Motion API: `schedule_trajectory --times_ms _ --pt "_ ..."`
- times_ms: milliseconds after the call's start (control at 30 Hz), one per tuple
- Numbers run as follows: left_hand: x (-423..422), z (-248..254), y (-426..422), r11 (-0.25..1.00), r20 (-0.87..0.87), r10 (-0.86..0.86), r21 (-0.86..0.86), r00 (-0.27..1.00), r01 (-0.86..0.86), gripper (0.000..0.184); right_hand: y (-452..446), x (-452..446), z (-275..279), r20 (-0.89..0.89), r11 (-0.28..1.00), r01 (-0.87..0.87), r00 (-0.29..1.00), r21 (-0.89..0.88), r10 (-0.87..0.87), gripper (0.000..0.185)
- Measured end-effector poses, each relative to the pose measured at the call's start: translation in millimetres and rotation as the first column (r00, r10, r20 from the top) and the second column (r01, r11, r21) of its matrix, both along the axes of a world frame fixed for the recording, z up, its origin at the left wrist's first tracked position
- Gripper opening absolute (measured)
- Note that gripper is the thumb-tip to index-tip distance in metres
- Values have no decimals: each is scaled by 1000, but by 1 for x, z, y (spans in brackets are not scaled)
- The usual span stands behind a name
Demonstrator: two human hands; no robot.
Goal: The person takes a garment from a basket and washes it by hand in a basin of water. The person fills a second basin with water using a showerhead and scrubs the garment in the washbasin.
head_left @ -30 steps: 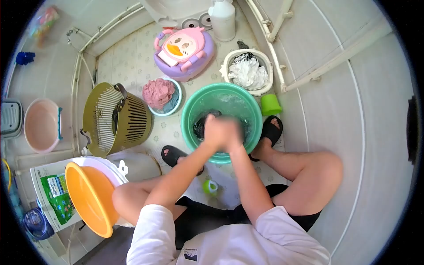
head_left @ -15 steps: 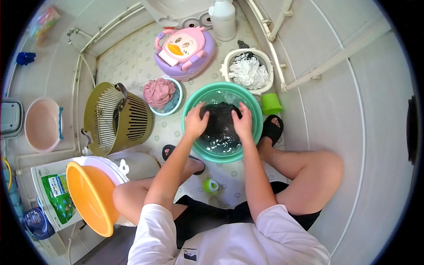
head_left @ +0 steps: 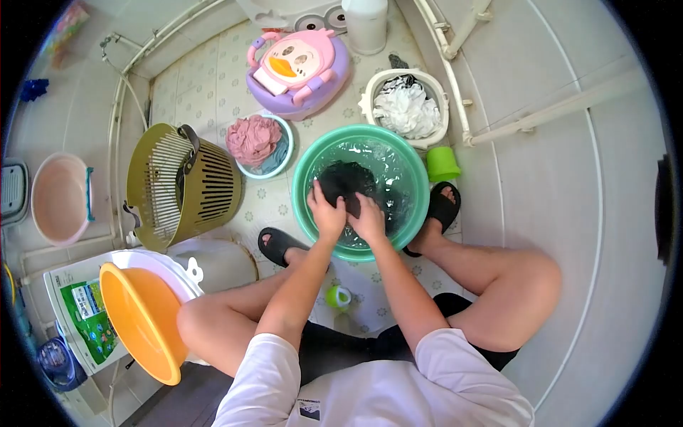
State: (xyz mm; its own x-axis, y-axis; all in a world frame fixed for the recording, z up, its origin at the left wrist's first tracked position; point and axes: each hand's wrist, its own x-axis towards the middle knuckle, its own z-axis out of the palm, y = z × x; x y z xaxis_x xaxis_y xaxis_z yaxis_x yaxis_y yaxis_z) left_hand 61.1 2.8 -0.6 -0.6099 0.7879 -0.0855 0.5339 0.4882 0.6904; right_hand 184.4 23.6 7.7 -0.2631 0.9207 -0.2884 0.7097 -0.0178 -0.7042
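Observation:
A green basin (head_left: 303, 206) of water stands on the floor between my feet. In its left half a wet, bunched black cloth (head_left: 344, 176) lies partly in the water; what kind of garment it is I cannot tell. My left hand (head_left: 328, 215) grips the cloth's near left side, fingers curled on it. Close beside it, my right hand (head_left: 366, 219) holds the near right side, thumb towards the left hand. Parts of the fingers are hidden by the cloth.
Behind the basin are a white tub (head_left: 442, 128) of white clothes, a green cup (head_left: 442, 165) and a small basin (head_left: 286, 158) of pink and blue cloth. An olive laundry basket (head_left: 213, 188) and an orange basin (head_left: 142, 324) stand left. A green-capped bottle (head_left: 339, 297) is near my legs.
Both hands have come closer together and nearer to me, and the black cloth is gathered into a smaller bunch at the basin's left. More open water shows on the right.

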Motion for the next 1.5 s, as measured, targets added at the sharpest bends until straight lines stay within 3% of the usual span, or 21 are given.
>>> schedule_trajectory --times_ms 100,133,233,267,300,367,467,567,700,733,867,967,1000,1033,1100,1200,1233,1300,1367,1400,1500 --pt "11 24 2 983 235 -179 88 955 162 67 -3 3 -17 8 992 129 992 -10 -129 64" --pt "14 18 6 978 454 -176 183 874 102 63 -3 7 -22 35 985 170 985 14 -170 53" --pt "3 13 9 974 393 -225 112 892 197 60 0 18 -27 41 908 419 908 -34 -417 39" --pt "-1 8 9 960 28 -278 34 960 277 57 2 26 -26 43 900 435 900 -35 -434 36" --pt "-2 2 6 961 -145 -272 -92 951 261 61 1 29 -35 -18 864 495 868 89 -496 37" --pt "-11 -17 1 953 -86 -264 -180 961 246 74 5 35 -36 -5 812 583 812 23 -584 33" --pt "-16 -23 -1 936 21 -236 -262 972 233 86 11 31 -4 -127 769 616 788 171 -603 42" --pt "-9 -11 6 880 118 -178 -426 977 212 94 15 22 2 -28 890 249 966 382 -258 55" --pt "-9 2 9 661 182 -326 -658 928 361 59 14 21 0 225 965 135 957 224 -185 70" --pt "-7 6 6 679 141 -333 -650 932 341 41 15 27 -2 281 977 118 946 175 -164 63" --pt "-11 19 -3 777 -147 -531 -477 834 411 32 19 41 -24 299 986 124 942 108 -151 40" --pt "-29 -22 -5 829 -85 -550 -176 831 531 32 27 49 -26 362 997 57 930 52 -72 30" --pt "-34 -22 1 829 100 -551 -48 829 557 29 27 50 -24 326 991 88 938 99 -116 23" --pt "-36 -21 3 869 366 -428 -86 826 488 26 27 51 -21 327 992 102 937 72 -120 23" --pt "-39 -4 8 902 776 -74 -216 626 374 21 28 51 -15 325 991 129 937 20 -128 23" --pt "-31 32 9 958 912 163 -237 377 161 21 33 46 22 308 968 235 931 -91 -197 31" --pt "-29 32 7 964 941 238 -260 242 63 22 29 44 17 154 968 244 956 56 -250 35" --pt "-38 -1 -1 940 917 269 -316 295 127 30 22 40 9 -171 889 314 947 333 -270 45" --pt "-29 12 -3 913 890 242 -344 388 221 31 24 33 -12 -208 905 178 973 386 -103 59" --pt "-23 16 -3 946 937 217 -271 274 178 41 23 28 -11 -115 933 146 987 330 -114 60" --pt "-8 27 -9 948 860 310 -312 406 -64 59 18 32 -3 129 971 38 989 234 -70 54"
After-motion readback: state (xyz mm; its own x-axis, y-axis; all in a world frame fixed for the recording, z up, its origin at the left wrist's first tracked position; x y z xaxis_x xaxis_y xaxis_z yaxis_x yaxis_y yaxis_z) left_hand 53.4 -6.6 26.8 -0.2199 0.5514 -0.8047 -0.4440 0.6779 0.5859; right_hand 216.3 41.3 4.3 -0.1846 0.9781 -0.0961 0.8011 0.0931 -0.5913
